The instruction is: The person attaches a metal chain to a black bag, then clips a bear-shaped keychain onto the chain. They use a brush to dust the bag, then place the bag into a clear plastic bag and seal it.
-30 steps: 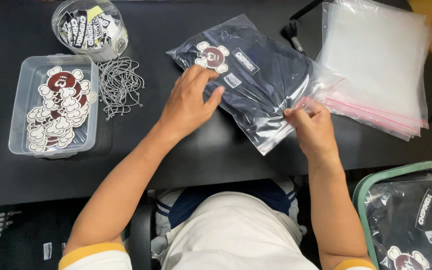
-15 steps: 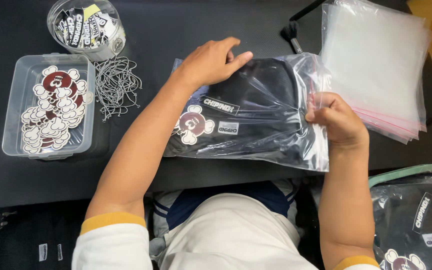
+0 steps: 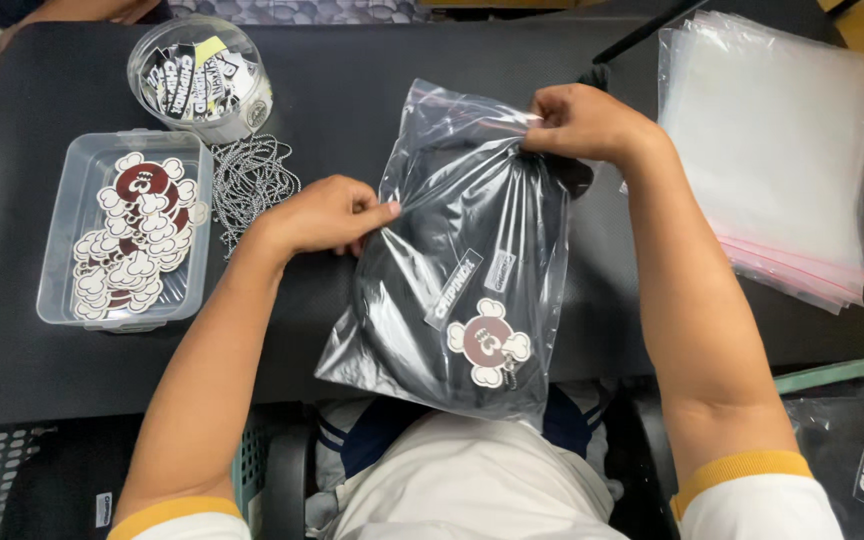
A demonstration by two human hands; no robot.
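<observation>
We have swung the bag (image 3: 462,270) upright since a moment ago; our right hand (image 3: 577,122) pinches its top edge, our left hand (image 3: 327,215) pinches its side.

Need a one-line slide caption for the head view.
Left hand and right hand grip a clear bag holding a dark garment above the black table.

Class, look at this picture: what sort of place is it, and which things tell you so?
Probably a small packing station for merchandise: a stack of clear zip bags, a tray of identical tags, and both hands holding a bagged dark garment.
</observation>
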